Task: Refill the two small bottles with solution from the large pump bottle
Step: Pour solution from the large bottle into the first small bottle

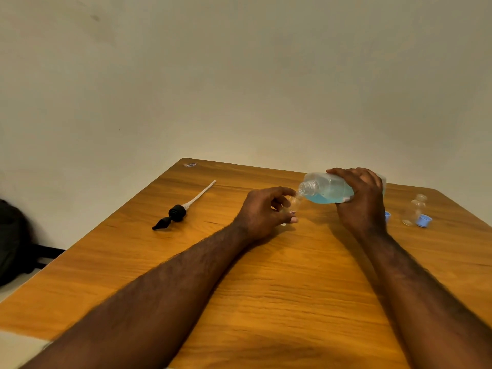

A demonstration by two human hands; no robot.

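Near the worktop's (pixel 279 288) far edge, the right hand (pixel 362 201) is gripping the tilted large bottle (pixel 326 191), its mouth beside the small bottle (pixel 294 204) the left hand (pixel 262 211) is pinching. Wide wood is spreading nearer.

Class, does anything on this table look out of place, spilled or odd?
The pump lies on its side on the table, off the large bottle, whose open neck tilts toward a small bottle. No spill visible.
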